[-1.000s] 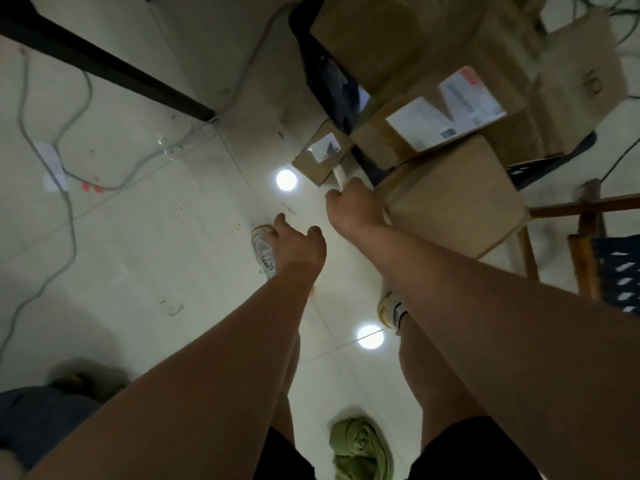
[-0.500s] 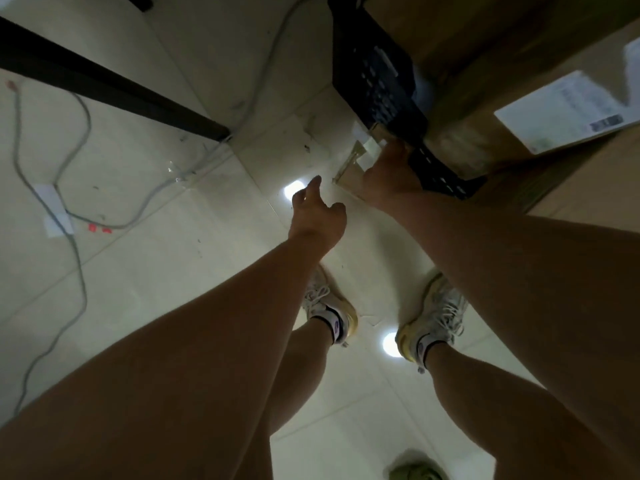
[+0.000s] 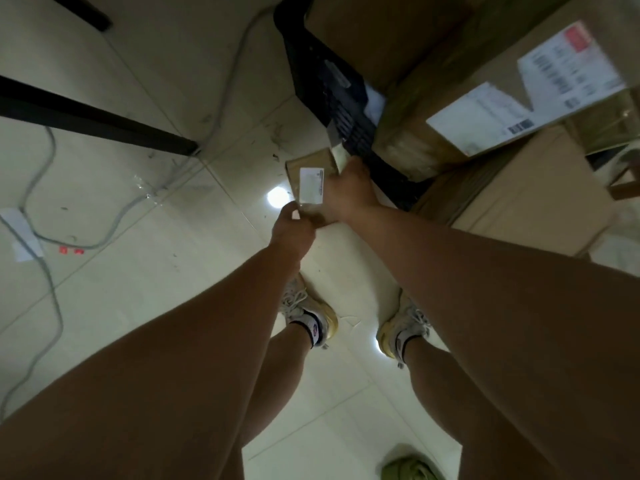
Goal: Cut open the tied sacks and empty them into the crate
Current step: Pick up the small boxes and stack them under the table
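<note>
A small brown cardboard parcel (image 3: 308, 164) with a white label (image 3: 311, 185) is held above the floor, just in front of the black crate (image 3: 325, 84). My left hand (image 3: 292, 230) pinches its near edge. My right hand (image 3: 348, 192) lies against its right side and grips a pale-handled cutter (image 3: 337, 152), whose blade points up toward the crate. Large cardboard boxes (image 3: 381, 36) fill the crate; one of them carries a big shipping label (image 3: 485, 116). No tied sack shows in this view.
Another large box (image 3: 519, 195) sits to the right of the crate. A black bar (image 3: 86, 126) and grey cables (image 3: 45, 271) cross the tiled floor on the left. My two shoes (image 3: 311, 317) stand below, and a green cloth (image 3: 408, 469) lies near the bottom edge.
My left hand has moved forward from open air and taken hold of the small parcel's near edge. The parcel has turned its labelled face toward me, with my right hand beside it.
</note>
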{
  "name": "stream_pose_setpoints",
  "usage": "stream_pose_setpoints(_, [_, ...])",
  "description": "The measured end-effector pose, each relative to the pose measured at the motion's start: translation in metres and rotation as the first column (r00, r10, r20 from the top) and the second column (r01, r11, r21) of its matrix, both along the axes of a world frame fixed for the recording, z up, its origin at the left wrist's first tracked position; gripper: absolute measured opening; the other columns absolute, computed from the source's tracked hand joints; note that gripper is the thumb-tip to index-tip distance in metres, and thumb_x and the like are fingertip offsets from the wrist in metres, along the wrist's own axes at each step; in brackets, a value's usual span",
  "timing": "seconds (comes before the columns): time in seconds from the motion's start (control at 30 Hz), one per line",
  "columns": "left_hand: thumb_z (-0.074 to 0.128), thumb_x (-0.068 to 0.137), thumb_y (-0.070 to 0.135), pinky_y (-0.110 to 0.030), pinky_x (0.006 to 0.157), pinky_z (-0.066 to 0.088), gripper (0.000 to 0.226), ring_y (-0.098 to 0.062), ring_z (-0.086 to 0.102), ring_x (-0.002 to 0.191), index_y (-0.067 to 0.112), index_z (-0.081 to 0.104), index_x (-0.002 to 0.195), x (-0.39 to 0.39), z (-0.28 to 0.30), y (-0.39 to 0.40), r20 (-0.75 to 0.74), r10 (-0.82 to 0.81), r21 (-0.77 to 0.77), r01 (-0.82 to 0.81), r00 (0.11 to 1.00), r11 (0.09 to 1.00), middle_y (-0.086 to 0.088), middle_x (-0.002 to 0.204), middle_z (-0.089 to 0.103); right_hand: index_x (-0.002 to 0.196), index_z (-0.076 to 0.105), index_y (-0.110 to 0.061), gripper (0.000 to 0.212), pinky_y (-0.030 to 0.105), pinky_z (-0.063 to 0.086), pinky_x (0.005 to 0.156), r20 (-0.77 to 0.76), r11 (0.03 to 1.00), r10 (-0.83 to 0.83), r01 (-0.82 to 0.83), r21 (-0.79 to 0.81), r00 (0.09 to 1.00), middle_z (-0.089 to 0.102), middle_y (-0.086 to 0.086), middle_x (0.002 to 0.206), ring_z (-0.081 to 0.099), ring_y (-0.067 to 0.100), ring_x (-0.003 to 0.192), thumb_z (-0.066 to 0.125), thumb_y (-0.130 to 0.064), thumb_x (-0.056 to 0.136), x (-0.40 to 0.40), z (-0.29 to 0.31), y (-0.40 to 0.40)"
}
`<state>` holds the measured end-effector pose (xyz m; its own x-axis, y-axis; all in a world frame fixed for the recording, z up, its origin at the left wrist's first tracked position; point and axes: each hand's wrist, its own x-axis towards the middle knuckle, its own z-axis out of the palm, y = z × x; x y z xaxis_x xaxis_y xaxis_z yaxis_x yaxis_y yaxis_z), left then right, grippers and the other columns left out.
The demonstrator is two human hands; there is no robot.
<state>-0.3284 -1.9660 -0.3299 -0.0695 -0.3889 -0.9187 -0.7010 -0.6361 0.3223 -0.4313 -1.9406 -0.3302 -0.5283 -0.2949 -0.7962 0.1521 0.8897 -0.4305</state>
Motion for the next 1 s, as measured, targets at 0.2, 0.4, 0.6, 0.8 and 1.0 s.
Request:
stream_pose_setpoints(0.2, [0.049,0.082,0.023,-0.031,0.071,0.046,0.022,-0.021,0.061,0.083,0.028,0.050,0.104,0.010,0.075,0.025,0.002,0.095,-0.298,-0.090,0.995,0.950,-0.005,0.099,0.065,0.131,0.041,-0.005,0.043,0.035,0.047,0.091,0.078,0.982,-0.137,0.146,-0.120,0.987,0.052,0.013,0.129,0.055,0.028,0.115,0.055,-0.026,0.096,0.010,0.063,0.012])
stream_pose_setpoints(0.4, [0.050,0.096,0.035,-0.028,0.073,0.036,0.020,-0.008,0.047,0.081,0.015,0.048,0.101,-0.007,0.159,0.035,0.057,-0.098,-0.641,0.112,0.994,0.759,-0.002,0.103,0.054,0.113,0.043,-0.012,0.057,0.035,0.053,0.084,0.063,0.939,-0.208,0.217,-0.266,0.976,0.053,0.008,0.113,0.059,0.021,0.099,0.076,-0.044,0.079,0.007,0.157,0.021])
stream_pose_setpoints(0.6, [0.031,0.102,0.032,-0.039,0.076,0.047,0.025,-0.017,0.055,0.090,0.026,0.054,0.097,-0.054,0.244,0.041,-0.113,-0.230,-0.797,0.050,0.967,0.601,0.008,0.093,0.060,0.113,0.041,-0.015,0.079,0.031,0.051,0.083,0.048,0.882,-0.359,0.356,-0.310,0.932,0.052,0.004,0.113,0.056,0.015,0.102,0.082,-0.059,0.062,-0.036,0.245,0.042])
stream_pose_setpoints(0.8, [0.025,0.100,0.033,-0.049,0.087,0.044,0.041,-0.007,0.036,0.086,0.025,0.065,0.096,-0.107,0.302,0.067,-0.179,-0.329,-0.876,0.003,0.927,0.483,0.021,0.085,0.054,0.105,0.043,-0.021,0.066,0.032,0.056,0.078,0.059,0.778,-0.518,0.498,-0.383,0.854,0.057,0.004,0.109,0.062,0.016,0.098,0.080,-0.055,0.062,-0.083,0.298,0.073])
stream_pose_setpoints(1.0, [0.038,0.096,0.030,-0.037,0.096,0.038,0.034,-0.010,0.035,0.109,0.024,0.061,0.121,-0.151,0.309,0.087,-0.159,-0.446,-0.876,0.082,0.881,0.475,0.017,0.114,0.060,0.127,0.046,-0.016,0.074,0.036,0.057,0.081,0.163,0.572,-0.692,0.672,-0.471,0.703,0.063,-0.001,0.113,0.065,0.012,0.096,0.078,-0.046,0.066,-0.139,0.307,0.107])
